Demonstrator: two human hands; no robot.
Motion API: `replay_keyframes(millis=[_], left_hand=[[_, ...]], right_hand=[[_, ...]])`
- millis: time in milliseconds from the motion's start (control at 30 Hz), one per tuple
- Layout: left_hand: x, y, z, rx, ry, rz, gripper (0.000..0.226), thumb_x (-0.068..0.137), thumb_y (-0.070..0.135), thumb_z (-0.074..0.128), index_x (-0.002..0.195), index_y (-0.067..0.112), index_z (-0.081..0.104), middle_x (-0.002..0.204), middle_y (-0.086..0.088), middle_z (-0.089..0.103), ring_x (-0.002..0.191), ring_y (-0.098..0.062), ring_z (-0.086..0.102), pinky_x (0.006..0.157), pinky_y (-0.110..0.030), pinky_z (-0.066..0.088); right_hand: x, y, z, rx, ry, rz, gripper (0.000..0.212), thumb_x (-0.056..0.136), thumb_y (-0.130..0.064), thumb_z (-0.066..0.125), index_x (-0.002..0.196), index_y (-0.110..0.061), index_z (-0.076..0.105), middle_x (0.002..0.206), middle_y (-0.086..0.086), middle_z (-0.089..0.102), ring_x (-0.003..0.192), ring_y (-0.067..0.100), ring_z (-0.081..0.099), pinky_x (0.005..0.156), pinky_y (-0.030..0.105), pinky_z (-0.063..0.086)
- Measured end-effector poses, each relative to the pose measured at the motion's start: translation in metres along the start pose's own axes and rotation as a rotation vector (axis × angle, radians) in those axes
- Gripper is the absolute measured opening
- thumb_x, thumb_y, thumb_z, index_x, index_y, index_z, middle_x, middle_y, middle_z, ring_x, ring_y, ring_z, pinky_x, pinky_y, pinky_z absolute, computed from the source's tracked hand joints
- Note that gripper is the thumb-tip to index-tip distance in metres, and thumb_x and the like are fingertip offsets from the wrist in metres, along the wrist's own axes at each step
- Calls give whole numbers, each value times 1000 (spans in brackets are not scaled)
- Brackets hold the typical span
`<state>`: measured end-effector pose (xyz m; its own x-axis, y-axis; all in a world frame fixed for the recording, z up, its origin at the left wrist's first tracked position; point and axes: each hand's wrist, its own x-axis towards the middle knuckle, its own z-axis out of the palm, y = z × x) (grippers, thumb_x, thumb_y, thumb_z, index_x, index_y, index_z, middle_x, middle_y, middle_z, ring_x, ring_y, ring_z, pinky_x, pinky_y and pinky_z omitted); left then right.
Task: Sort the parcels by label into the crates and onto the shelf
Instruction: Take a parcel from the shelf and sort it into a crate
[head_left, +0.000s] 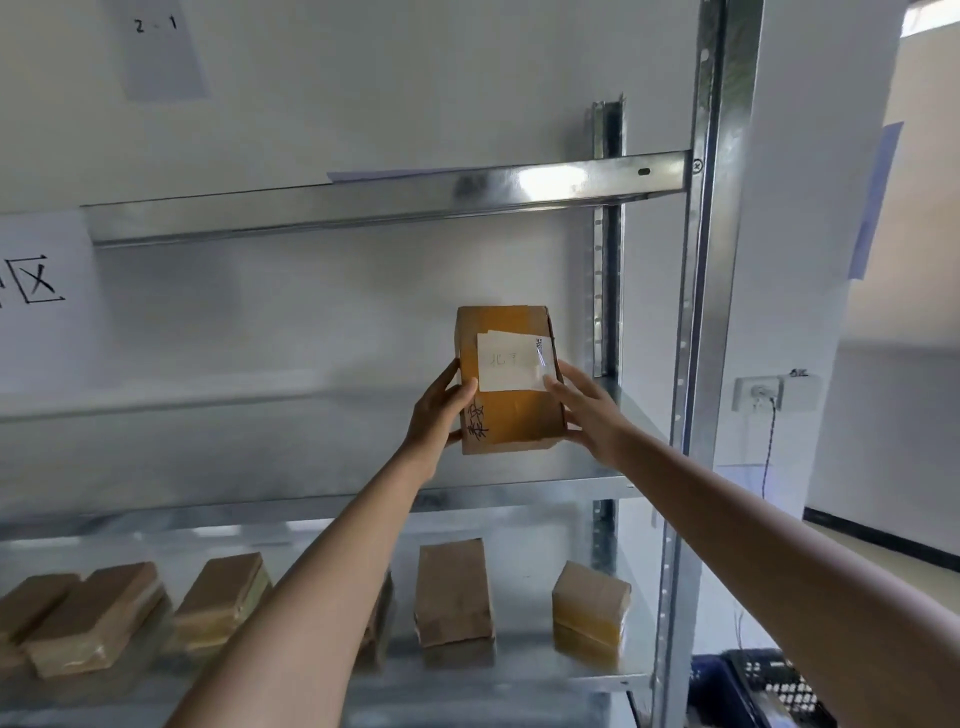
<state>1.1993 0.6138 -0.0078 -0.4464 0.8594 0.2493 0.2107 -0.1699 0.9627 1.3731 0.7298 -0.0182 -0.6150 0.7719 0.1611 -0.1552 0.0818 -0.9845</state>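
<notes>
Left hand (439, 410) clamps the parcel's (506, 410) left edge, thumb over its front; right hand (587, 415) cups the right edge, fingers spread. Box upright with its white label (511, 361) facing us, over the middle shelf (311, 499). Below, more parcels (452, 592) line the lower shelf.

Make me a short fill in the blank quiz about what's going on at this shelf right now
1. The cardboard parcel is held by ____ hands, the left hand and the right hand.
2. The white label on its front sits on the ____ half.
3. The parcel is held over the middle shelf, at its ____ end.
4. The other wrapped parcels lie on the shelf ____ it.

Missing words: two; upper; right; below
</notes>
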Motion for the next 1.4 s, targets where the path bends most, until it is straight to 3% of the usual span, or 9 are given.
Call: replay_keyframes(millis=[67,167,333,567,767,967,1100,1333,1400], left_hand=[[-6,-2,-5,-10,-46,8,57,94,49,52,147,38,36,136,4,53,119,-16,50,95,-42,47],[-16,-1,-6,-26,-120,7,67,86,57,54,148,38,36,141,3,52,122,-19,49,95,-42,46],[-30,0,10,-74,-244,19,77,81,63,61,149,38,35,137,4,55,123,-21,51,96,-44,47],[-47,9,52,-116,-377,45,79,78,66,60,149,41,34,141,3,54,125,-23,52,102,-51,46],[-66,21,97,-150,-503,77,63,81,65,60,139,50,38,134,7,55,121,-21,54,79,-32,51],[-83,25,148,-183,-571,101,70,80,61,57,145,46,35,143,3,53,129,-22,52,101,-48,50],[-98,30,188,-167,-609,108,74,79,63,53,147,43,33,148,2,49,133,-23,47,104,-47,46],[-123,40,277,-193,-663,91,74,85,60,59,150,41,31,145,3,52,131,-22,50,102,-45,47],[-132,45,307,-202,-665,87,74,84,60,58,150,41,31,146,2,51,131,-23,50,102,-45,47]], right_hand=[[-15,-2,5,-15,23,-3,70,83,-54,65,146,-36,39,143,0,50,128,32,51,99,53,50],[-39,-3,10,-19,68,-28,57,92,-46,60,144,-34,41,137,1,54,121,30,57,94,49,55],[-80,-12,8,-39,203,-54,41,97,-39,55,137,-33,46,123,-4,59,109,24,62,67,32,61],[-132,-23,-25,-75,308,-50,51,97,-37,56,145,-31,40,129,-1,56,111,23,59,69,31,60],[-177,-35,-58,-129,407,-65,55,92,-42,57,143,-33,40,125,-5,55,115,26,56,69,27,59],[-219,-44,-94,-119,487,-56,97,60,-67,76,144,-34,42,127,-3,57,114,26,59,69,30,60],[-245,-47,-125,-104,559,-38,59,94,-39,59,148,-29,38,133,5,54,124,33,54,80,36,56],[-294,-51,-202,-82,620,-15,56,96,-35,57,148,-30,37,136,8,54,123,32,54,92,44,51],[-309,-52,-228,-85,629,-15,56,96,-35,57,148,-30,36,135,7,54,123,30,54,88,41,52]])
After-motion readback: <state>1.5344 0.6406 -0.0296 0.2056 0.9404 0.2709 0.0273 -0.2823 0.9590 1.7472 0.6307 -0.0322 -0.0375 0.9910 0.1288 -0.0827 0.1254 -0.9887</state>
